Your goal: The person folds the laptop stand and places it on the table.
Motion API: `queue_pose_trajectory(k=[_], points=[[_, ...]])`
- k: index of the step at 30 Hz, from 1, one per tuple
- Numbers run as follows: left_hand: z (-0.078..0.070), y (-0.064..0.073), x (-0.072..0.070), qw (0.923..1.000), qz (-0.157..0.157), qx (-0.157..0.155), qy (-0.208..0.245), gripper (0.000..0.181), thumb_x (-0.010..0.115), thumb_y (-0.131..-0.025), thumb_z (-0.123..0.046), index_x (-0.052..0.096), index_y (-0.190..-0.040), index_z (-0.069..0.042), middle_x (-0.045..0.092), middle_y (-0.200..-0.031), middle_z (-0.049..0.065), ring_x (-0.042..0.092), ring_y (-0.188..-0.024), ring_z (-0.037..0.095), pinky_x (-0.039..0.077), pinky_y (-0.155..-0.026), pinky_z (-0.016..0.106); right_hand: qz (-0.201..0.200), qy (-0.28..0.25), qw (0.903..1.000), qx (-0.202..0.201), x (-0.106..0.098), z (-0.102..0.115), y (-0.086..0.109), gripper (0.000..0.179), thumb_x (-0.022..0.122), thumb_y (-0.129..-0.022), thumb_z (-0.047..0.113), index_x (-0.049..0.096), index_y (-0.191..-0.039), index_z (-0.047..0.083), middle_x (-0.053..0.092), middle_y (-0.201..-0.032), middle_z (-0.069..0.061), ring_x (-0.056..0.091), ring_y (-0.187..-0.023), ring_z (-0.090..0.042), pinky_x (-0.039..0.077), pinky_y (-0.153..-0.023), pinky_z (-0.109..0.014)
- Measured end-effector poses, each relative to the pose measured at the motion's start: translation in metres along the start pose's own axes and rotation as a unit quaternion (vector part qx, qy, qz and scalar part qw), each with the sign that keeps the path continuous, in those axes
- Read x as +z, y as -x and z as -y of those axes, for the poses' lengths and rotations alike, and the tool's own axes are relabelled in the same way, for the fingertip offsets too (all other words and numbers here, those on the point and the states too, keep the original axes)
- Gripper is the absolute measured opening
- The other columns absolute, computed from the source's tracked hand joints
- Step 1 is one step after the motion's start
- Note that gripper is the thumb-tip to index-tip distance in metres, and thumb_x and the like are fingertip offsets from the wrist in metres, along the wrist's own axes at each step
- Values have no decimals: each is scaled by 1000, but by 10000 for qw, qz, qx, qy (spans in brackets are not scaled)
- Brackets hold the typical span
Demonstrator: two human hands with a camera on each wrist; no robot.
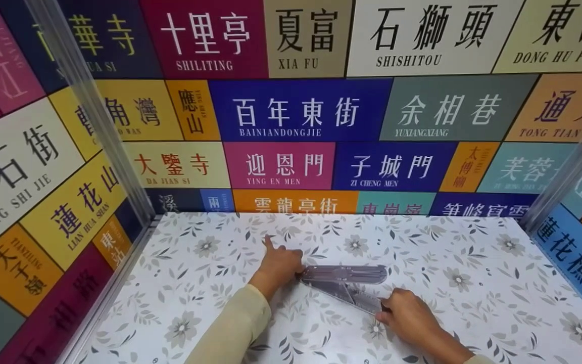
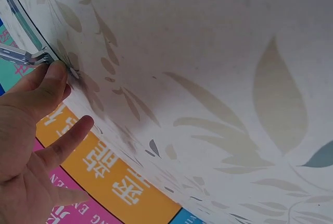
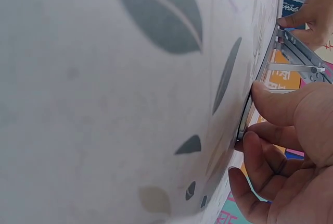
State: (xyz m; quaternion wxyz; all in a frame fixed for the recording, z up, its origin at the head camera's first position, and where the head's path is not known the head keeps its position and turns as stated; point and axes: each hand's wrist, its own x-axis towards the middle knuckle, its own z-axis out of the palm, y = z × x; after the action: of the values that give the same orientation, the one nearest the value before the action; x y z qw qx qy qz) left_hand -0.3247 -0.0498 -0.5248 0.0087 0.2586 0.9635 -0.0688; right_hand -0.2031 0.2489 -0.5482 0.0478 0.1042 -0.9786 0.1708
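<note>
A grey folding device point(image 1: 344, 274) has two long arms joined at the left end, spread in a narrow V with a thin strut point(image 3: 292, 67) between them. Its upper arm has a rounded end and long raised ridges. My left hand point(image 1: 280, 264) pinches the joined end between thumb and index finger; the other fingers point(image 2: 66, 143) are spread out. At the free end of the lower arm, my right hand point(image 1: 408, 309) holds on with the thumb on one side and curled fingers on the other. The right wrist view shows both hands on the device.
A white tabletop point(image 1: 210, 303) with a grey flower and leaf print lies under the hands. Behind it stands a wall point(image 1: 301, 108) of coloured panels with printed place names. Clear upright strips point(image 1: 89, 101) mark the corners. Similar panels line both sides.
</note>
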Motion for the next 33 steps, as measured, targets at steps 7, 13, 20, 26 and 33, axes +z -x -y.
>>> queue_pose_trajectory(k=[7,13,20,26,33], points=[[0,-1,-2,10000,57,6,66,20,69,-94,-25,71,-113,-18,74,-109,0,68,-103,31,20,-114,79,-32,-39,10000,68,-1,0,0,34,88,-77,28,60,-60,23,52,-67,5,45,-59,-11,41,-54,-31],[0,-2,1,9996,110,-39,244,18,68,-96,-23,75,-112,-21,74,-108,0,68,-100,31,19,-113,80,-55,-247,9996,109,-1,-7,-2,18,90,-74,30,76,-73,18,59,-71,5,50,-62,-10,46,-59,-32],[-2,5,-5,9888,216,-231,1457,36,73,-90,-10,76,-121,-28,70,-112,1,67,-105,29,22,-108,83,157,-1158,9931,140,0,-25,-7,32,90,-74,33,82,-96,12,74,-84,2,65,-76,-8,56,-70,-27],[-5,6,-19,9569,15,317,2887,45,76,-90,-18,68,-135,-21,69,-126,5,63,-121,24,38,-116,58,492,-1912,9802,-158,-3,-41,-8,37,86,-80,37,81,-105,11,78,-93,1,66,-79,-1,53,-71,-21],[-18,0,-24,9230,17,983,3721,65,83,-85,-36,60,-143,-15,65,-138,5,61,-127,27,49,-109,37,968,-2295,9683,-212,-11,-51,-18,37,82,-83,39,79,-109,13,78,-100,2,70,-92,-8,53,-82,-22]])
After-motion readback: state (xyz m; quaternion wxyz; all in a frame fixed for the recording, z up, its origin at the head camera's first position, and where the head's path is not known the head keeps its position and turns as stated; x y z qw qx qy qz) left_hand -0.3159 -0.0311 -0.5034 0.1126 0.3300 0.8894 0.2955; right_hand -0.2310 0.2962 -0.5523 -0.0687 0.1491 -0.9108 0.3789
